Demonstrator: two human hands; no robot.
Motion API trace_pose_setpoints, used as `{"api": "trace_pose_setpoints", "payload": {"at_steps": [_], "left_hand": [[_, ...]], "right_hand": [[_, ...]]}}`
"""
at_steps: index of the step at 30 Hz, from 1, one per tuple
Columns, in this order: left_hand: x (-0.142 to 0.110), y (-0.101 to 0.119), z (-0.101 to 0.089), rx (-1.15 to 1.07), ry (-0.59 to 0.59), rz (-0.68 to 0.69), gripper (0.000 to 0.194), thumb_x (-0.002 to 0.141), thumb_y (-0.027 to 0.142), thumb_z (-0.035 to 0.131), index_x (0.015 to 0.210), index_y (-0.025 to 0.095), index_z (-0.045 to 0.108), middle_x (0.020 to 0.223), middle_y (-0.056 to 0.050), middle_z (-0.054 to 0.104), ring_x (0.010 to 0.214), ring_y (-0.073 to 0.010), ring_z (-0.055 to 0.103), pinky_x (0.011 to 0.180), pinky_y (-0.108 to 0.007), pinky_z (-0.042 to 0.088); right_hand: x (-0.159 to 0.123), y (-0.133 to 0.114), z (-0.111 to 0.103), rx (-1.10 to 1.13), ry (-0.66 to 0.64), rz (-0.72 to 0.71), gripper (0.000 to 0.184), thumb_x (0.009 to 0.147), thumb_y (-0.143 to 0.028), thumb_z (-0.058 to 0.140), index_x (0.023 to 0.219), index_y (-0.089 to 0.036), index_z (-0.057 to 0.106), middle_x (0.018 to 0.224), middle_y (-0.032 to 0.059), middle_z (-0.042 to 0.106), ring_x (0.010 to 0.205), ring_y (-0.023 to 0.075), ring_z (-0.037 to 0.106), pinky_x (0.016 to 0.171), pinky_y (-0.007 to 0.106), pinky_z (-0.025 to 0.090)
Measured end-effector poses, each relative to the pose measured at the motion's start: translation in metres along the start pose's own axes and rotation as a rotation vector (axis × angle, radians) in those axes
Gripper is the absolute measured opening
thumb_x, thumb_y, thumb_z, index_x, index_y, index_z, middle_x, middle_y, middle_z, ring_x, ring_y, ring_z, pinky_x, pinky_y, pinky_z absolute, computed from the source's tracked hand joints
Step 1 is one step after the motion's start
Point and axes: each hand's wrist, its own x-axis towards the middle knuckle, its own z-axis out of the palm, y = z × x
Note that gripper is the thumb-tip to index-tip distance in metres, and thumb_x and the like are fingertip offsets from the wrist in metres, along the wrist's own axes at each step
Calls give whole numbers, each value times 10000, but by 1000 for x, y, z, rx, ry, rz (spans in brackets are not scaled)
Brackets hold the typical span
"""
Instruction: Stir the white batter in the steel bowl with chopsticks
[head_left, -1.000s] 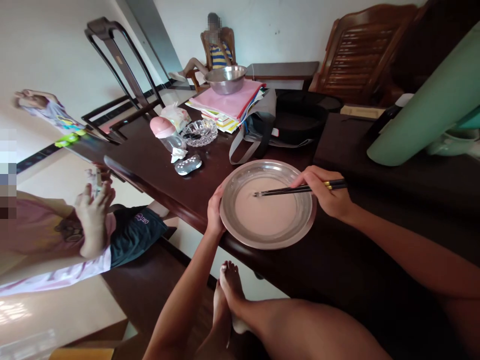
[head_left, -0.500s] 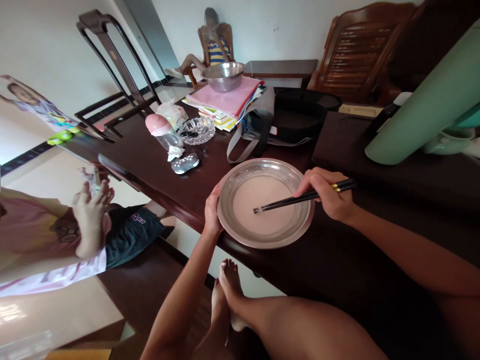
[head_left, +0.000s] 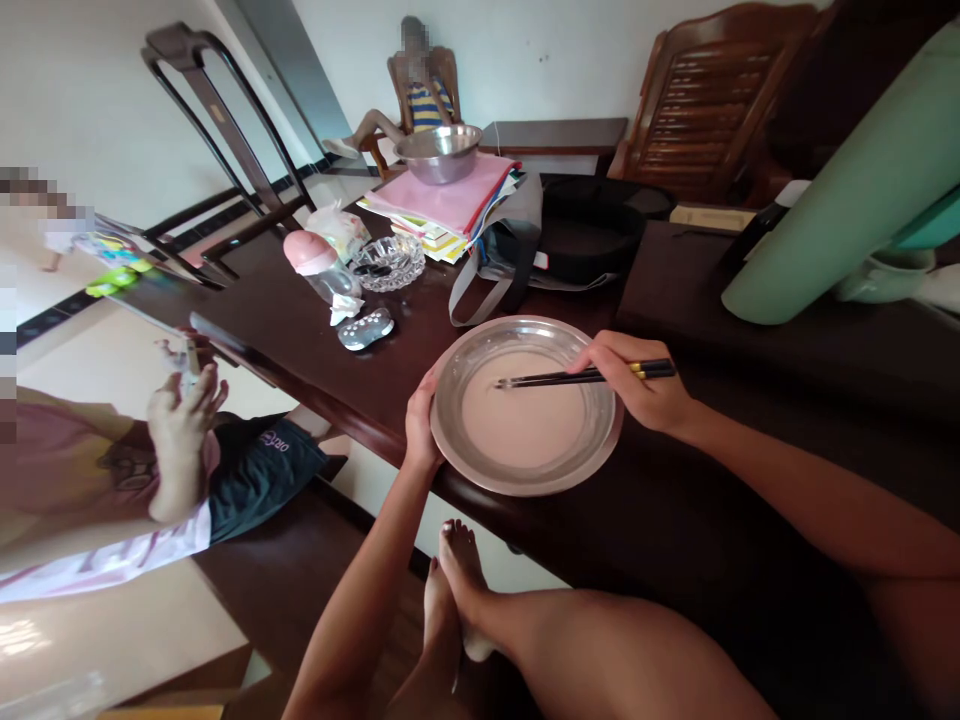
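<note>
A round steel plate [head_left: 600, 445] holding pale pinkish batter [head_left: 521, 425] rests near the front edge of the dark wooden table [head_left: 697, 520]. My left hand [head_left: 420, 425] grips the plate's left rim. My right hand [head_left: 637, 385] is closed round a pair of black chopsticks [head_left: 570, 377] with gold bands. Their tips lie in the batter at the upper left of the plate.
Behind the plate lie a grey remote [head_left: 365, 328], a pink-capped bottle [head_left: 315, 262], a glass ashtray [head_left: 388, 262], a grey bag [head_left: 547, 240], books with a steel bowl [head_left: 439, 152] on top, and a green roll [head_left: 847, 190]. One person sits at left, another far back.
The chopstick tips swept from the upper left of the plate down toward its middle and back up again. My left hand kept its hold on the rim.
</note>
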Motion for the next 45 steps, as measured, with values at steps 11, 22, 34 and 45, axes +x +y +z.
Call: {"api": "trace_pose_setpoints", "payload": {"at_steps": [11, 22, 34, 45], "left_hand": [[1, -2, -1, -17, -13, -8, 471, 834, 486, 605, 1194, 209, 730, 1254, -54, 729, 1222, -294, 632, 1035, -362, 493], [1, -2, -2, -18, -12, 5, 477, 821, 480, 620, 1186, 194, 734, 1238, -60, 736, 1227, -302, 630, 1064, -375, 474], [3, -3, -2, -22, -29, 11, 466, 810, 480, 625, 1160, 198, 745, 1216, -58, 745, 1229, -302, 629, 1055, -375, 483], [2, -3, -2, -8, -17, 17, 435, 822, 487, 617, 1124, 203, 748, 1223, -54, 741, 1227, -300, 631, 1041, -368, 494]], "right_hand": [[-1, 3, 0, -15, 55, -10, 383, 1012, -341, 466, 739, -237, 714, 724, 22, 715, 646, 145, 645, 586, 312, 474], [-3, 8, 1, -25, 59, -80, 358, 1016, -272, 458, 764, -241, 711, 709, 6, 707, 660, 145, 642, 643, 326, 472], [-4, 8, 0, 47, 102, -47, 409, 1030, -334, 440, 726, -255, 701, 684, 12, 698, 633, 153, 611, 628, 340, 467], [-4, 8, 2, 71, 136, -47, 417, 1029, -328, 446, 708, -244, 698, 658, 14, 681, 606, 154, 586, 608, 343, 439]]}}
